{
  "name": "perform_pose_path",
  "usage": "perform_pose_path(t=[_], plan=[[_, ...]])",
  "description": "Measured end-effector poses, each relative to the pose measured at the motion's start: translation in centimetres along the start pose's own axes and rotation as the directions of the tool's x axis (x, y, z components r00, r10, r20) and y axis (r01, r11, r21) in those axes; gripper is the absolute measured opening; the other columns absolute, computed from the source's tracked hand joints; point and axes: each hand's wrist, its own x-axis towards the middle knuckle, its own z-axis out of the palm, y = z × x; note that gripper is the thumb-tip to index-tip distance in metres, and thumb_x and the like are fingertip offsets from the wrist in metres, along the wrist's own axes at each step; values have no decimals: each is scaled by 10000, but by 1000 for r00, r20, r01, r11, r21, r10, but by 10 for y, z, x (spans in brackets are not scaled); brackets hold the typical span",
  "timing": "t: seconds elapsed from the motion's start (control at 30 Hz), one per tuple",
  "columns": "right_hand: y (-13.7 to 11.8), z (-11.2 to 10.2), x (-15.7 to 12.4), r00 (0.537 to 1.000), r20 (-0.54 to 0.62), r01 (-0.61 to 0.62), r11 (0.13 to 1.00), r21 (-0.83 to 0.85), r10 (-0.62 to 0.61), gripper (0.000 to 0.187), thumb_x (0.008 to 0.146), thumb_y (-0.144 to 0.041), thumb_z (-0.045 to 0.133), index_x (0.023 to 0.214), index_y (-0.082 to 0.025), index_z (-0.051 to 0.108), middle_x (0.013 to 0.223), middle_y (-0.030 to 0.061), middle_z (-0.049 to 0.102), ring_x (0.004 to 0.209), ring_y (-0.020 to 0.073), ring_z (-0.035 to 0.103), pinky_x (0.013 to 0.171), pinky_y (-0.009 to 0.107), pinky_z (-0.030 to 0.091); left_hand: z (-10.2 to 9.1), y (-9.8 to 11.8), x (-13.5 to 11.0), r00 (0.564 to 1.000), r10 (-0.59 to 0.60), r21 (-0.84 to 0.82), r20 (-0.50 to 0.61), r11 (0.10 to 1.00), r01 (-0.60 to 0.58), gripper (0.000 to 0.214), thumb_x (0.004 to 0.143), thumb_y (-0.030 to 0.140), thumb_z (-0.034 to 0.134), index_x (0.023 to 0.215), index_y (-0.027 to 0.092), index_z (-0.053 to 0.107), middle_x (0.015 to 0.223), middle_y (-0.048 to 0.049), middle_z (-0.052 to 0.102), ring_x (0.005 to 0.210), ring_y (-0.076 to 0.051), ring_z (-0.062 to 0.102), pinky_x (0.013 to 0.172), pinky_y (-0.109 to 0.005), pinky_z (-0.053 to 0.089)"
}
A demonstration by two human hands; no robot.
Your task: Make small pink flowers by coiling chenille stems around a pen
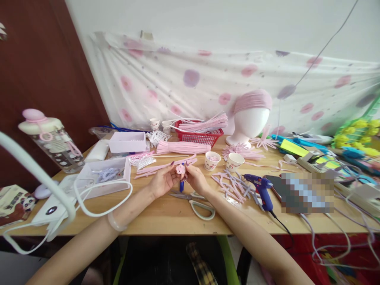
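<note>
My left hand (164, 180) and my right hand (194, 178) meet above the wooden table (166, 215). Together they pinch a small pink fuzzy flower (180, 169), fingers closed on it from both sides. A blue pen-like stick (181, 184) hangs down between the hands; which hand grips it I cannot tell. Scissors (194, 201) with pale handles lie on the table just below the hands. Pink pipe-cleaner pieces (231, 184) lie scattered to the right of my right hand.
A blue glue gun (261, 188) stands right of the pieces. Two paper cups (212, 160) sit behind the hands. A red basket (199, 136), a foam head (251, 120), clear trays (102, 174), a water bottle (52, 140) and white cables (97, 202) crowd the table.
</note>
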Motion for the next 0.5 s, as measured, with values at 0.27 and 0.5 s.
perform_pose_path(t=[0.27, 0.5], plan=[[-2, -1, 3, 1000, -15, 21, 991, -130, -23, 524, 821, -691, 389, 636, -206, 457, 570, -13, 444, 522, 133, 437, 541, 278, 425, -8, -2, 6, 998, 67, 66, 12, 996, -67, 66, 717, 56, 704, 752, 98, 669, 700, -30, 684, 653, -111, 649, 698, -212, 545], [-44, -31, -7, 997, 25, 76, 874, -480, -73, 321, 810, -416, 594, 590, -195, 520, 476, -52, 417, 461, 107, 355, 487, 243, 271, -15, 9, 10, 988, 145, 56, -48, 988, -143, 119, 736, 55, 711, 783, 136, 639, 700, 20, 679, 645, -77, 664, 713, -192, 567]])
